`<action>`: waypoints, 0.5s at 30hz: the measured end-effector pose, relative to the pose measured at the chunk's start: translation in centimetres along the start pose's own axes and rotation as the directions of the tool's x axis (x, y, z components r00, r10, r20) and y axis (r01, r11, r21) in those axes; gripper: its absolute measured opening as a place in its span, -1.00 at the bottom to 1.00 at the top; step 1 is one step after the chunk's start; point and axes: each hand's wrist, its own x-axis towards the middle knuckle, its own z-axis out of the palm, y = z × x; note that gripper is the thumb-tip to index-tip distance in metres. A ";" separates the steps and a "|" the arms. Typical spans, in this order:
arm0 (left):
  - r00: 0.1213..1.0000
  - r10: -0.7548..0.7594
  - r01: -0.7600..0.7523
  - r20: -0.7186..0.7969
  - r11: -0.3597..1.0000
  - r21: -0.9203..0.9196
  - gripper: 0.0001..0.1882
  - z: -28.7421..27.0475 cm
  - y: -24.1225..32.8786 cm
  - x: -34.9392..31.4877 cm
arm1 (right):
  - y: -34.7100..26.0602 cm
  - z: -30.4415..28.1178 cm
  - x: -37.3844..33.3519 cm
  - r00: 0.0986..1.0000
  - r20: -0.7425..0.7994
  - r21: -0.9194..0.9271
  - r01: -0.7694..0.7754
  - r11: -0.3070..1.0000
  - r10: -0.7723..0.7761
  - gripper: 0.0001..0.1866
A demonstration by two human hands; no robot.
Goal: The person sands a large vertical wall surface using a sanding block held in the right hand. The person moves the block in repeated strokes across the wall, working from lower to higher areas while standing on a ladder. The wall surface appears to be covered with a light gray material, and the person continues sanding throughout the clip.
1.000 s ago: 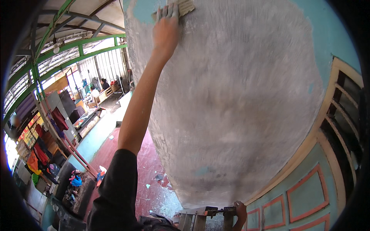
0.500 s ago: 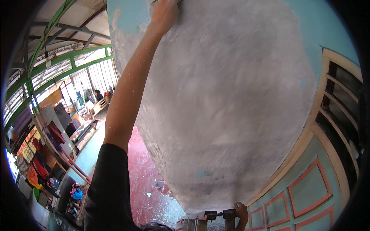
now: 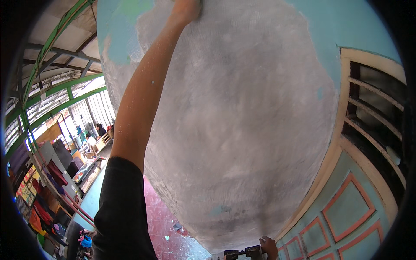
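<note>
My left arm [image 3: 141, 104], in a black short sleeve, stretches up across a grey skim-coated wall [image 3: 242, 112]. At the top edge my left hand [image 3: 188, 10] is closed against the wall. Its fingers are cut off by the frame, and a dark edge beside them is too little to name. Low down, my right hand [image 3: 269, 247] is beside the black-and-metal top of what looks like a folding ladder [image 3: 243, 252]. Its fingers are slightly bent and apart near the wall's foot; whether they touch the wall I cannot tell.
Old turquoise paint [image 3: 359, 26] borders the grey coat. On the right are a slatted vent frame [image 3: 344, 86] and a panelled turquoise door [image 3: 346, 208]. Below left lies a red tiled floor [image 3: 162, 221] with pale flecks. Farther left, people [image 3: 93, 141] sit among household goods.
The view has shifted, so the wall and vent appear farther left and more turquoise shows at upper left. My left hand stays high on the wall; the ladder top sits lower in view.
</note>
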 end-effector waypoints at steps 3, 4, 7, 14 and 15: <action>0.995 0.019 -0.009 0.093 0.994 -0.108 -0.53 0.1 3.6 1.8 | -0.5 -0.4 -0.4 0.999 0.027 0.046 -0.030 0.999 0.028 -0.53; 0.995 0.055 -0.048 0.085 0.995 -0.084 -0.54 0.9 4.4 2.0 | -1.2 -0.8 -0.6 0.999 0.033 0.036 -0.034 0.999 0.032 -0.53; 0.987 0.123 -0.125 0.100 0.992 0.015 -0.57 2.6 6.1 2.9 | -1.7 -0.7 -0.5 0.998 0.056 0.033 -0.035 0.999 0.033 -0.53; 0.926 0.051 -0.021 0.374 0.996 -0.084 -0.57 -4.2 2.0 0.8 | 0.6 1.0 -1.4 0.996 0.039 -0.001 -0.081 0.997 0.081 -0.53; 0.959 0.061 -0.054 0.278 0.998 -0.032 -0.57 -3.5 2.1 0.7 | 0.6 0.9 -1.6 0.996 0.021 0.032 -0.084 0.996 0.083 -0.52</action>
